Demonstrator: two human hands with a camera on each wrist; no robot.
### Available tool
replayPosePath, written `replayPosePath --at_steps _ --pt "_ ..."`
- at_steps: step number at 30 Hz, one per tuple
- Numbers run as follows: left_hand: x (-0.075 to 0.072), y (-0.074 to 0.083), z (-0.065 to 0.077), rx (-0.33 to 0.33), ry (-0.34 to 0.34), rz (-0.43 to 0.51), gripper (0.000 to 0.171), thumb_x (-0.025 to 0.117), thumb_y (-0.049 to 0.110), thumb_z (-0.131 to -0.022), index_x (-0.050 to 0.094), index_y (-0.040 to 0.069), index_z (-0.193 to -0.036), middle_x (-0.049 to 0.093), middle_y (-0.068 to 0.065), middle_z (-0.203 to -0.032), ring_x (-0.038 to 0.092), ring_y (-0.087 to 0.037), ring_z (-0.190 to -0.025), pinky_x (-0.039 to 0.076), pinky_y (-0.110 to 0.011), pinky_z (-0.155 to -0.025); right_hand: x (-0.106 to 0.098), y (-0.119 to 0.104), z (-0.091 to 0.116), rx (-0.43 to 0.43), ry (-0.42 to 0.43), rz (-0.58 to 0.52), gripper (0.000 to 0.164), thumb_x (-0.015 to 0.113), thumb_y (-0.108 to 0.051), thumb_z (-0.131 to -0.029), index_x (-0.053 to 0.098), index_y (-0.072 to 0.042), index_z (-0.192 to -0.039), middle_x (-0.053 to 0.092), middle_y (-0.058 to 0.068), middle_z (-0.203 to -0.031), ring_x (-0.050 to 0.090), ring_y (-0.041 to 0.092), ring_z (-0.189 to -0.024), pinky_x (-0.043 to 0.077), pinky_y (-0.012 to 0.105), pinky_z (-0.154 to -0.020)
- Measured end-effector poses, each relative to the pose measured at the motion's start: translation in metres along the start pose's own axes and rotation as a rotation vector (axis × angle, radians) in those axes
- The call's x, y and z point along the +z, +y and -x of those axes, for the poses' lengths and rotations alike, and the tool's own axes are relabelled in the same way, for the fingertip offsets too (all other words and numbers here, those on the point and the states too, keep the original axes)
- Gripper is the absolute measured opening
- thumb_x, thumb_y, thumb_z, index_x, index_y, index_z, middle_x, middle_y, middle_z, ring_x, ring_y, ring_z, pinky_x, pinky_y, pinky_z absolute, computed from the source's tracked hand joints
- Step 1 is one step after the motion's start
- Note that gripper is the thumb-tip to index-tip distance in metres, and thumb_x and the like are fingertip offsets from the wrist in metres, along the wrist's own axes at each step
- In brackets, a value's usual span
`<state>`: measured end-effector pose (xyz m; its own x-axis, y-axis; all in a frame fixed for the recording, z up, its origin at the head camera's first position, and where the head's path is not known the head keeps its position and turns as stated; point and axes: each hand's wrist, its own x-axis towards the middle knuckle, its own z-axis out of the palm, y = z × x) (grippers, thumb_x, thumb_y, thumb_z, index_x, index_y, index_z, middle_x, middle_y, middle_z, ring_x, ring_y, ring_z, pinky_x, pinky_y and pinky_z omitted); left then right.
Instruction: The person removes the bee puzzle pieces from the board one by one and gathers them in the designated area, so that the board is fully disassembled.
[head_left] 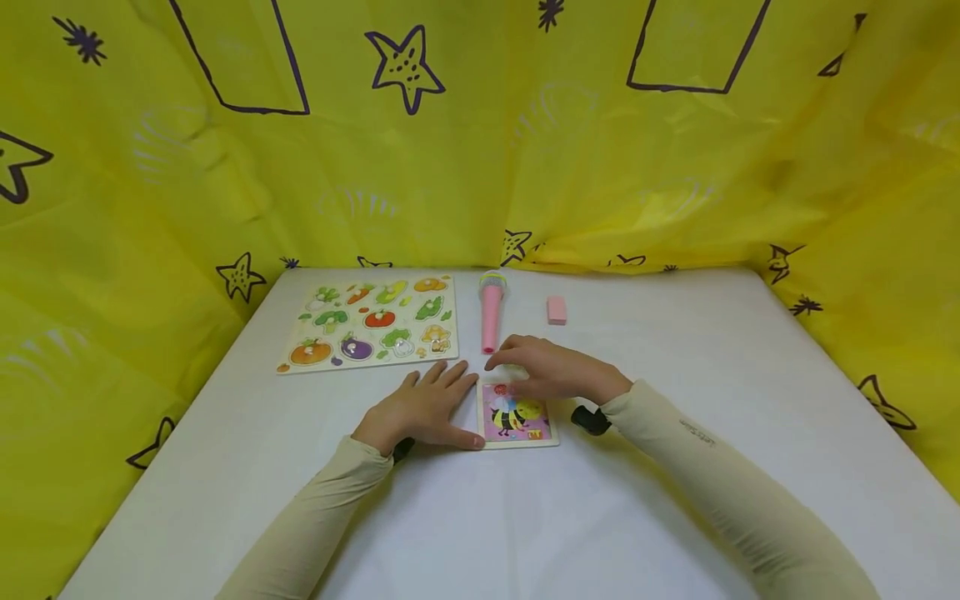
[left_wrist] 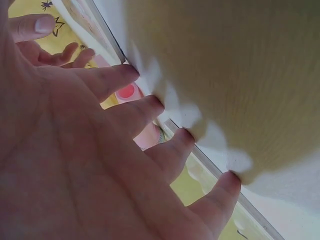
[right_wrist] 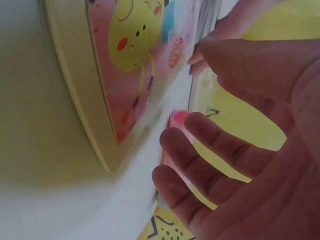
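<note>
A small square bee puzzle (head_left: 534, 429) with a pale frame and pink picture lies flat on the white table. Beside its left edge my left hand (head_left: 420, 412) rests with fingers spread, the thumb touching the lower left corner. Those fingertips meet the tabletop in the left wrist view. Above the puzzle's upper right part hovers my right hand (head_left: 558, 371), its fingers loosely bent and holding nothing. From the right wrist, the puzzle (right_wrist: 135, 65) shows its yellow bee face, with a gap between it and the right fingers (right_wrist: 175, 185).
A large vegetable puzzle board (head_left: 405, 321) lies at the back left. Behind the right hand is a pink toy microphone (head_left: 491, 317), and a pink block (head_left: 556, 310) sits to its right. Yellow patterned cloth (head_left: 465, 167) hangs around the white table (head_left: 225, 467).
</note>
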<state>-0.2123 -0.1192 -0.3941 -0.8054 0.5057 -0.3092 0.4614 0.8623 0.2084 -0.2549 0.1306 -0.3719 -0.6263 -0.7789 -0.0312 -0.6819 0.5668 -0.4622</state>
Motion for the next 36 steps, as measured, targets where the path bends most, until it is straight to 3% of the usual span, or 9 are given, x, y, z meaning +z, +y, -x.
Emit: replayPosePath --at_steps 13,21,25,29,33,36 --pt "0.000 0.001 -0.001 -0.006 -0.003 0.023 0.107 0.073 0.071 -0.090 0.031 0.014 -0.170 0.017 -0.010 -0.178 0.009 -0.039 -0.163 0.014 -0.070 -0.124 0.001 -0.006 -0.020 -0.092 -0.138 0.202 0.027 0.076 -0.012 -0.101 0.078 -0.012 -0.128 0.065 0.016 -0.134 0.062 0.031 -0.118 0.050 0.045 -0.108" --pt "0.000 0.001 0.000 -0.001 -0.009 0.028 0.107 0.073 0.070 -0.091 0.030 0.013 -0.170 0.017 -0.012 -0.178 0.009 -0.040 -0.163 0.014 -0.070 -0.124 -0.005 -0.014 -0.025 -0.044 -0.223 0.256 0.027 0.073 -0.012 -0.102 0.077 -0.015 -0.129 0.061 0.018 -0.141 0.064 0.032 -0.121 0.052 0.045 -0.108" --pt "-0.001 0.000 0.001 0.001 -0.006 0.033 0.107 0.074 0.069 -0.091 0.030 0.013 -0.170 0.017 -0.012 -0.178 0.009 -0.041 -0.163 0.014 -0.071 -0.123 -0.008 -0.021 -0.028 -0.054 -0.259 0.330 0.027 0.075 -0.011 -0.101 0.078 -0.017 -0.127 0.060 0.016 -0.139 0.066 0.029 -0.109 0.055 0.042 -0.101" --pt "-0.001 -0.001 0.001 -0.004 -0.008 0.037 0.108 0.073 0.070 -0.091 0.028 0.014 -0.171 0.017 -0.012 -0.178 0.009 -0.041 -0.163 0.014 -0.071 -0.123 -0.009 -0.025 -0.031 -0.074 -0.273 0.376 0.030 0.078 -0.011 -0.099 0.077 -0.018 -0.128 0.059 0.016 -0.137 0.064 0.025 -0.098 0.057 0.038 -0.094" --pt "0.000 0.000 -0.001 -0.004 -0.008 0.034 0.109 0.073 0.070 -0.091 0.026 0.015 -0.172 0.016 -0.011 -0.178 0.008 -0.040 -0.163 0.013 -0.070 -0.124 -0.008 -0.023 -0.032 -0.057 -0.270 0.387 0.040 0.080 -0.010 -0.097 0.074 -0.021 -0.136 0.054 0.017 -0.147 0.064 0.025 -0.102 0.057 0.038 -0.096" --pt "0.000 0.000 -0.002 -0.006 -0.007 0.032 0.109 0.073 0.070 -0.091 0.026 0.015 -0.172 0.016 -0.011 -0.178 0.008 -0.040 -0.163 0.012 -0.070 -0.124 -0.007 -0.022 -0.032 -0.072 -0.262 0.394 0.038 0.080 -0.010 -0.096 0.075 -0.020 -0.133 0.051 0.018 -0.150 0.064 0.026 -0.105 0.057 0.038 -0.097"
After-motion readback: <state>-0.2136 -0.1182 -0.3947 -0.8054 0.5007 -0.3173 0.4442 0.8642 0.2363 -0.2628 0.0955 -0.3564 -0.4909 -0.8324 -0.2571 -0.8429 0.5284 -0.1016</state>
